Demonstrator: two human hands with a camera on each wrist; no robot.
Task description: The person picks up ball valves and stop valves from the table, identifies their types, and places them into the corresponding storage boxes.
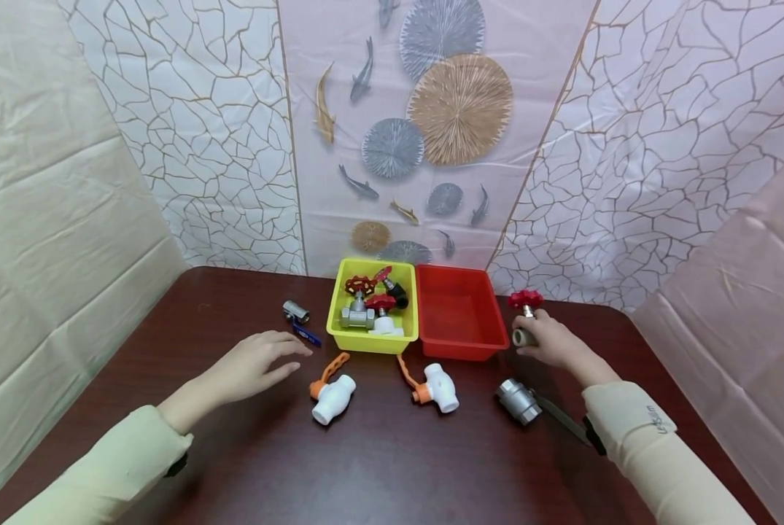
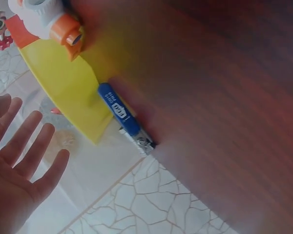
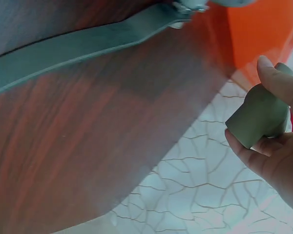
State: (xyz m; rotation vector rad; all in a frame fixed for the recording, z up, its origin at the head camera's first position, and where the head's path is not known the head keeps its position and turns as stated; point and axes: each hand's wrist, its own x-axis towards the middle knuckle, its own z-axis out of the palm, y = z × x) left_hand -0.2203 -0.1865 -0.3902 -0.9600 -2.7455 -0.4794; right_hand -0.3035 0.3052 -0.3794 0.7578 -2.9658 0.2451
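My right hand (image 1: 549,341) grips a grey-green valve (image 3: 259,117) with a red handwheel (image 1: 525,298), just right of the red bin (image 1: 460,310). In the right wrist view, thumb and fingers pinch the valve's body. My left hand (image 1: 257,364) hovers at the left with spread, relaxed fingers and holds nothing. Nearest to it are a small metal ball valve with a blue lever (image 1: 308,334) and a white ball valve with an orange handle (image 1: 335,399). The yellow bin (image 1: 368,343) contains several valves with red handwheels (image 1: 360,285).
A second white ball valve with an orange handle (image 1: 441,389) lies before the red bin. Right of it is a large metal ball valve (image 1: 518,401) with a long grey lever (image 3: 97,41). A patterned cloth (image 1: 392,219) hangs behind the dark table (image 1: 392,467).
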